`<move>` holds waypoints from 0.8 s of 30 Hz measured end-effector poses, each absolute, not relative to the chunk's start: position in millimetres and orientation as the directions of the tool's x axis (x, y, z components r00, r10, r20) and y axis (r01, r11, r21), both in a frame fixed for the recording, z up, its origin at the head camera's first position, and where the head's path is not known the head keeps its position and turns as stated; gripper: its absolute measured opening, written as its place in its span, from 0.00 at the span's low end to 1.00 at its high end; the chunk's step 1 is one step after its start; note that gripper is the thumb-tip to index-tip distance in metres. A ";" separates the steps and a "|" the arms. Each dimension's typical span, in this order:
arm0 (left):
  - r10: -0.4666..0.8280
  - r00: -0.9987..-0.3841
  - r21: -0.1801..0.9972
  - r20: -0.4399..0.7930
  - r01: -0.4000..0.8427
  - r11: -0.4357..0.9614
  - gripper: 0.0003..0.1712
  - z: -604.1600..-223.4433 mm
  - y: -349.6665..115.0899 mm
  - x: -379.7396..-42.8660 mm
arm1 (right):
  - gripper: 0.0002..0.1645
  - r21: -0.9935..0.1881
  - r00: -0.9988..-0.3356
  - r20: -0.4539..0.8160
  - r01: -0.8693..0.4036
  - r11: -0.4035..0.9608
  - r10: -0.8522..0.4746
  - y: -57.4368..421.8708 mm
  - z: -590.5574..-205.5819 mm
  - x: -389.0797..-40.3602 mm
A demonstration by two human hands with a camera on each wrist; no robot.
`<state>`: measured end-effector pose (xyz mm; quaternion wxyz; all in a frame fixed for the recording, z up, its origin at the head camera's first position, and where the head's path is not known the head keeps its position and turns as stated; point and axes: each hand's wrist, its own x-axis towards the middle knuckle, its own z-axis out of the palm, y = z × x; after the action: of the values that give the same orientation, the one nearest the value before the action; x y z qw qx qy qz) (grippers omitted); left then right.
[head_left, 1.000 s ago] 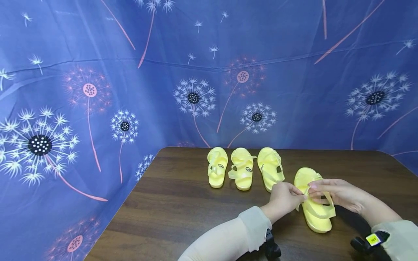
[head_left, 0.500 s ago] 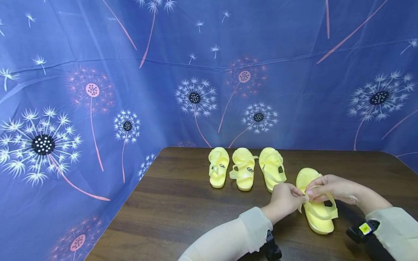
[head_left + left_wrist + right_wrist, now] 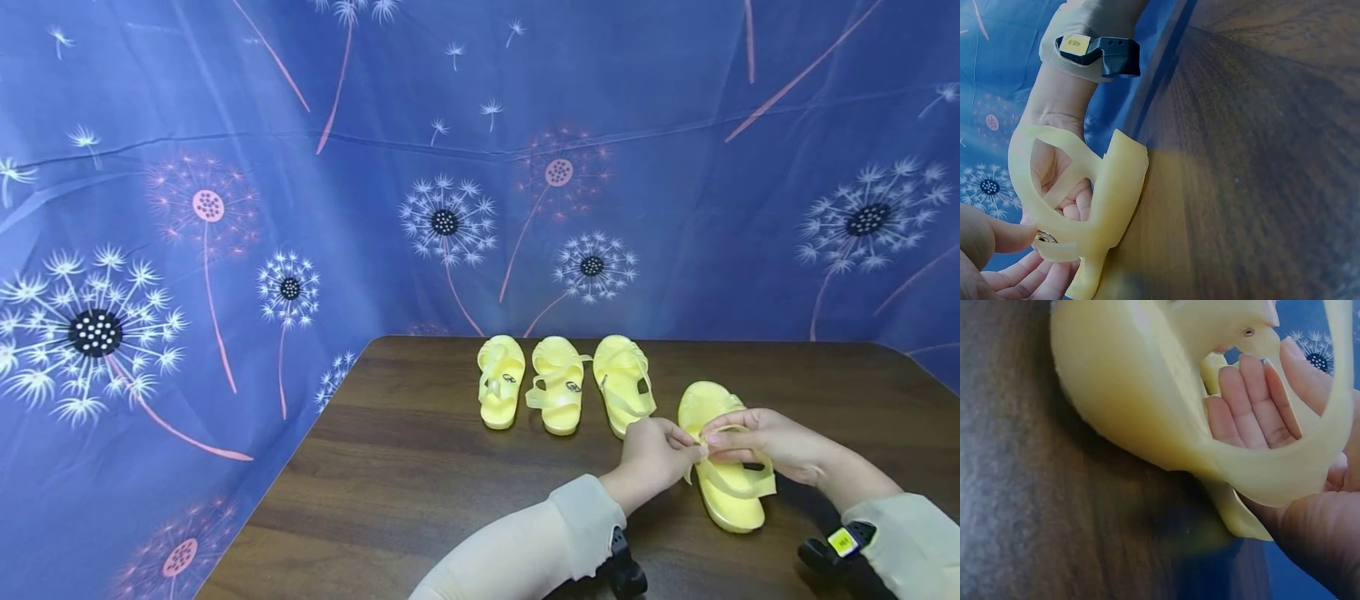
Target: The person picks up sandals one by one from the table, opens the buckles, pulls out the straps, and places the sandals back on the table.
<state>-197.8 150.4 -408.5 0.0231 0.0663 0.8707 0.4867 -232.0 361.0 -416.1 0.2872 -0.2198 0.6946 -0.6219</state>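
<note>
A pale yellow sandal lies on the right part of the table, its straps standing up over the footbed. My left hand comes in from its left side and pinches the small buckle on its strap between thumb and fingers. From the right, my right hand reaches across the sandal and pinches the thin ankle strap close to my left fingertips. A metal stud shows on a strap in the right wrist view. My fingers partly hide the buckle in the head view.
Three matching yellow sandals stand in a row farther back: the left one, the middle one and the right one, nearest my left hand. The brown wooden table ends at a blue dandelion-print cloth.
My right hand has drawn in leftward and its looser fingers have closed on the strap, which now arches in a loop. My left hand keeps its pinch at the buckle.
</note>
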 end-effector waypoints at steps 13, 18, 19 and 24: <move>0.079 -0.997 0.926 -0.026 0.006 0.378 0.10 -412.1 151.6 -193.5 | 0.16 -0.993 -0.761 -0.106 0.048 0.107 -0.641 359.0 -420.2 -227.2; 0.060 -0.996 0.946 -0.059 -0.037 0.322 0.10 -412.8 151.2 -192.1 | 0.15 -0.992 -0.775 -0.098 0.025 0.125 -0.624 357.7 -419.9 -225.6; 0.054 -0.997 0.949 -0.064 -0.044 0.313 0.10 -413.2 151.3 -192.0 | 0.15 -0.992 -0.779 -0.095 0.021 0.127 -0.619 357.3 -419.7 -225.3; 0.025 -0.997 0.959 -0.075 -0.065 0.275 0.09 -415.1 152.6 -191.3 | 0.14 -0.990 -0.798 -0.081 -0.003 0.138 -0.598 355.0 -419.3 -223.1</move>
<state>-191.3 152.6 -415.1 0.0375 -0.0126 0.7975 0.6020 -223.1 355.0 -419.3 0.2392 -0.2098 0.7155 -0.6220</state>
